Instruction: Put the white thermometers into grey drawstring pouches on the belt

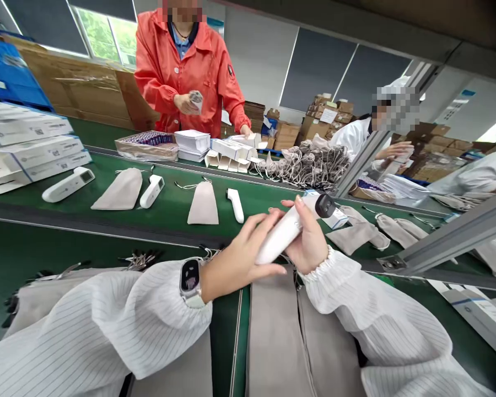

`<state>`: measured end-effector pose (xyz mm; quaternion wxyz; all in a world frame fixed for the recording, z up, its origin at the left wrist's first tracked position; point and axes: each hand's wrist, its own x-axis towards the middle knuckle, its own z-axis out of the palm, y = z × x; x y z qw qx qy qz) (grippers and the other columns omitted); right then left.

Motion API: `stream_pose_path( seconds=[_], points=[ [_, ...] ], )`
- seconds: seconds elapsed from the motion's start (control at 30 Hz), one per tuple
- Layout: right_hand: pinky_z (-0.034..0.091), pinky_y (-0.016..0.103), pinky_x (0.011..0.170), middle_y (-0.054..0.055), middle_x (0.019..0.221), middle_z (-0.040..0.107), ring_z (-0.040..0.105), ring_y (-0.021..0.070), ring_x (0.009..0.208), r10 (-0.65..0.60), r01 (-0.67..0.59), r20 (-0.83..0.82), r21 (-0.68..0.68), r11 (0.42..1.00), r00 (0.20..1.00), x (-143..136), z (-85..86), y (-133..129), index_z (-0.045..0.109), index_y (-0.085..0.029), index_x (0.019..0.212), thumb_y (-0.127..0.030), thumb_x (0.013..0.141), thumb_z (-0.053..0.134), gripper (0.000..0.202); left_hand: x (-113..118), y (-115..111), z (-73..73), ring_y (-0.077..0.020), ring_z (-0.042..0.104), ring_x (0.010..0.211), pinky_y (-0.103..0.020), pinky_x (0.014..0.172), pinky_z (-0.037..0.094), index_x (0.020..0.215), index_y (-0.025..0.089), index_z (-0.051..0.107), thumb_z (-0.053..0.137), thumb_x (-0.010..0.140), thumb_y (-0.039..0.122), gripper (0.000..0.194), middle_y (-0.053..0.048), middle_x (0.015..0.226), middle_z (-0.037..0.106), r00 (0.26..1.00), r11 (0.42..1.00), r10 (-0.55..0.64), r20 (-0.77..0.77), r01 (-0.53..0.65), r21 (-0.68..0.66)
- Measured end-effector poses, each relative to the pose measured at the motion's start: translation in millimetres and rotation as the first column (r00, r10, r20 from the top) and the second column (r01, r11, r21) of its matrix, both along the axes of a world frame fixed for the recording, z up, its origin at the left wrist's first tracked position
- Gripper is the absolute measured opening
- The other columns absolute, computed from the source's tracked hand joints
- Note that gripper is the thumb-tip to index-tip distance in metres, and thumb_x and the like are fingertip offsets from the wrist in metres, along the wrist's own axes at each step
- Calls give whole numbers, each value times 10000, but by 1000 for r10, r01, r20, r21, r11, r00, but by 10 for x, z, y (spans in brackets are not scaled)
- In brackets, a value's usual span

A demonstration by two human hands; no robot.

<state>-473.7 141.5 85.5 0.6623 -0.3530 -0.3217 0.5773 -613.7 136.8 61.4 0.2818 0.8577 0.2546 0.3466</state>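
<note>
A white handheld device (281,236) with a black tip is held between my two hands, tilted with its tip up to the right. My left hand (242,253) lies along its lower end, thumb beneath and fingers over it. My right hand (308,240) grips the upper part near the black tip. Below my hands are long grey fabric pouches (275,331). On the green belt beyond lie a white thermometer-like device (235,205) and a grey drawstring pouch (203,204).
White boxes (28,149) are stacked at the far left. A metal post (430,242) slants up on the right. Across the belt, a person in a red jacket (190,66) holds a small item; another person in white works at the right. Pouches are heaped (306,165) between them.
</note>
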Motion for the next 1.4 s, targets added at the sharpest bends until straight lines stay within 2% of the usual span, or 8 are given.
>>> stream_pose_path(
  seconds=[0.07, 0.17, 0.27, 0.37, 0.7, 0.93, 1.13, 1.4],
  points=[
    [523, 300, 621, 35, 757, 640, 620, 163, 703, -25, 25, -16, -36, 999, 1000, -12, 6, -3, 540, -187, 810, -415, 655, 625, 288, 10, 1, 23, -247, 439, 1084, -401, 917, 362, 1351, 274, 23, 620, 704, 370, 886, -99, 1249, 395, 998, 970, -8, 59, 22, -240],
    [517, 257, 597, 44, 733, 639, 613, 140, 654, -142, 144, 42, -65, 987, 989, 5, 9, 15, 556, -162, 804, -405, 638, 638, 306, 42, -30, 49, -196, 545, 969, -384, 844, 426, 1336, 272, -101, 521, 799, 284, 822, -88, 1106, 530, 948, 734, -165, 272, 302, -609],
    [489, 211, 541, 37, 747, 633, 579, 97, 586, -199, 199, 82, 5, 980, 977, 26, 22, 28, 546, -162, 854, -351, 643, 634, 296, 90, -90, 60, -160, 576, 912, -328, 826, 445, 1296, 174, 240, 485, 820, 224, 539, -84, 1002, 572, 901, 576, -157, 405, 417, -703],
    [431, 185, 464, -30, 733, 601, 515, 56, 490, -178, 170, 38, 145, 975, 983, 0, 58, -3, 443, -269, 993, -279, 675, 606, 357, 139, -158, 57, -145, 604, 781, -302, 750, 476, 995, 87, 499, 505, 806, 251, 251, -77, 869, 597, 922, 573, -71, 380, 350, -742],
    [353, 159, 439, -98, 554, 418, 390, 30, 418, -141, 147, -42, 210, 967, 989, -155, 29, -82, 343, -282, 881, -211, 713, 545, 272, 158, -214, 97, -135, 604, 635, -315, 650, 499, 841, 96, 489, 537, 769, 330, 250, -38, 739, 578, 945, 561, 44, 325, 246, -790],
    [362, 194, 397, -90, 556, 459, 432, 65, 399, -276, 244, 52, 330, 912, 960, 281, 258, 96, 352, -275, 874, -230, 646, 579, 325, -10, 109, -125, -197, 491, 1017, -320, 854, 411, 1147, 188, 456, 550, 749, 403, 462, -72, 1115, 509, 974, 988, -95, -204, 68, -138],
    [369, 186, 378, -103, 529, 433, 436, 60, 394, -340, 309, 78, 268, 912, 937, 468, 176, 297, 360, -264, 836, -261, 624, 590, 313, 63, -9, -491, -226, 477, 942, -356, 829, 402, 940, 132, 571, 437, 839, 243, 201, -105, 994, 527, 918, 970, 92, -387, 4, 242],
    [385, 190, 370, -100, 572, 466, 452, 63, 415, -496, 447, 42, 372, 813, 867, 528, 188, 324, 358, -263, 817, -220, 619, 598, 315, 67, -68, -442, -223, 456, 892, -348, 755, 401, 948, 123, 509, 343, 828, 49, 217, -95, 942, 509, 867, 907, 229, -443, -24, 421]
  ],
)
